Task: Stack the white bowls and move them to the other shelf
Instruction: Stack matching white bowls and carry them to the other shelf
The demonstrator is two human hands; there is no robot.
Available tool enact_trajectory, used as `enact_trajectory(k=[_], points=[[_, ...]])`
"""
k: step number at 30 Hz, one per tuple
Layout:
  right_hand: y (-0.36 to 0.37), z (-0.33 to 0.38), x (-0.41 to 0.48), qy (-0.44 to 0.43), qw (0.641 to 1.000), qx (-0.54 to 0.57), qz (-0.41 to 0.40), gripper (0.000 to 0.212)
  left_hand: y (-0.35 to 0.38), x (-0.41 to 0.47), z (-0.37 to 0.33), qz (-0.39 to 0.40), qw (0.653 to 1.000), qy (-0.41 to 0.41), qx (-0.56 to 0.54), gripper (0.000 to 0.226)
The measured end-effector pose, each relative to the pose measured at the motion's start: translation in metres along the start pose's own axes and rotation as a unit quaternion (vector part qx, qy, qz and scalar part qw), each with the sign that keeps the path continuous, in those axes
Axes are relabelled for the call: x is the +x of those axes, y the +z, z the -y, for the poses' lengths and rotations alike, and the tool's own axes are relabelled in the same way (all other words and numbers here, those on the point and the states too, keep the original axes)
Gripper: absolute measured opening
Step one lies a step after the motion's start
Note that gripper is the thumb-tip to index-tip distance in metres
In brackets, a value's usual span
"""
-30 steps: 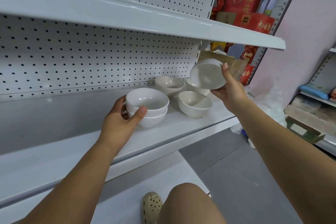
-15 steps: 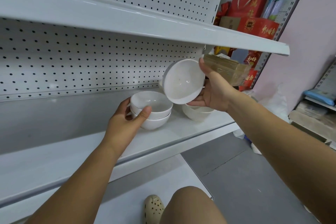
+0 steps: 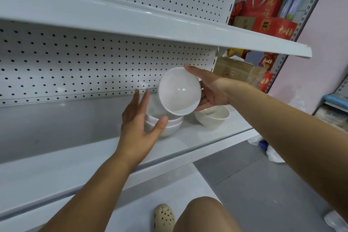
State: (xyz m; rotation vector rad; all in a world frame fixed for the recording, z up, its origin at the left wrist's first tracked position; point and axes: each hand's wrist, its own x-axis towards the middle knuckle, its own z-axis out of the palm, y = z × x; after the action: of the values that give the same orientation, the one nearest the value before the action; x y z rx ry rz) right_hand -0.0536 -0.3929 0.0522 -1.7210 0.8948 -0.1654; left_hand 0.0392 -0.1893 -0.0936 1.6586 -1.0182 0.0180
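Observation:
My right hand (image 3: 209,90) grips a white bowl (image 3: 178,91), tilted so its inside faces me, just above a stack of two white bowls (image 3: 170,125) on the middle shelf (image 3: 197,141). My left hand (image 3: 140,122) is at the left side of that stack with fingers spread; the thumb lies against the stack's front and the fingers are lifted off it. Another white bowl (image 3: 212,117) stands on the shelf to the right, partly hidden by my right hand. Any bowls behind the held one are hidden.
A white upper shelf (image 3: 169,24) overhangs close above the bowls, with pegboard (image 3: 84,66) behind. Red boxes (image 3: 271,15) and a brown packet (image 3: 237,69) sit in the neighbouring bay to the right. Below are a lower shelf (image 3: 150,198), my knee and a beige shoe (image 3: 163,216).
My right hand has carried the bowl leftward and down to just over the stack. My left hand has let go of the stack and spread its fingers.

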Motion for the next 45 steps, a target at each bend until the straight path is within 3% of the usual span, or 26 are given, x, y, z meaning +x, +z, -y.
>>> enact_trajectory(k=[7, 13, 16, 18, 22, 24, 29, 36, 39, 43, 45], points=[[0.013, -0.008, 0.008, -0.030, 0.999, -0.044, -0.001, 0.072, 0.001, 0.001, 0.000, 0.038, 0.999, -0.015, 0.011, 0.084], [0.034, -0.038, 0.017, -0.074, 0.993, -0.084, -0.031, 0.097, 0.001, 0.003, 0.004, 0.016, 0.999, -0.034, -0.014, 0.092], [0.047, -0.051, 0.026, -0.066, 0.995, -0.061, -0.040, 0.128, 0.001, 0.004, 0.008, 0.004, 0.999, -0.040, -0.017, 0.094], [0.051, -0.059, 0.031, -0.071, 0.996, -0.031, -0.048, 0.134, 0.001, 0.004, 0.008, -0.004, 0.999, -0.048, -0.019, 0.089], [0.057, -0.067, 0.020, -0.115, 0.992, 0.051, -0.014, 0.085, 0.003, 0.005, 0.008, -0.024, 0.998, -0.053, -0.022, 0.077], [0.058, -0.074, 0.025, -0.136, 0.987, 0.086, -0.008, 0.073, 0.004, 0.006, 0.010, -0.036, 0.997, -0.056, -0.024, 0.072], [0.072, -0.097, 0.031, -0.172, 0.970, 0.172, 0.017, 0.078, 0.004, 0.007, 0.012, -0.037, 0.997, -0.060, -0.032, 0.073], [0.082, -0.092, 0.035, -0.170, 0.974, 0.133, -0.066, 0.107, 0.003, 0.005, 0.005, -0.030, 0.994, -0.079, -0.071, 0.093], [0.082, -0.083, 0.024, -0.153, 0.977, 0.131, -0.074, 0.098, 0.003, 0.005, 0.004, -0.029, 0.991, -0.090, -0.091, 0.083], [0.080, -0.080, 0.014, -0.162, 0.976, 0.108, -0.097, 0.065, 0.004, 0.005, 0.005, -0.022, 0.990, -0.094, -0.103, 0.076], [0.082, -0.078, 0.012, -0.162, 0.976, 0.095, -0.114, 0.073, 0.004, 0.005, 0.006, -0.024, 0.989, -0.097, -0.111, 0.073]])
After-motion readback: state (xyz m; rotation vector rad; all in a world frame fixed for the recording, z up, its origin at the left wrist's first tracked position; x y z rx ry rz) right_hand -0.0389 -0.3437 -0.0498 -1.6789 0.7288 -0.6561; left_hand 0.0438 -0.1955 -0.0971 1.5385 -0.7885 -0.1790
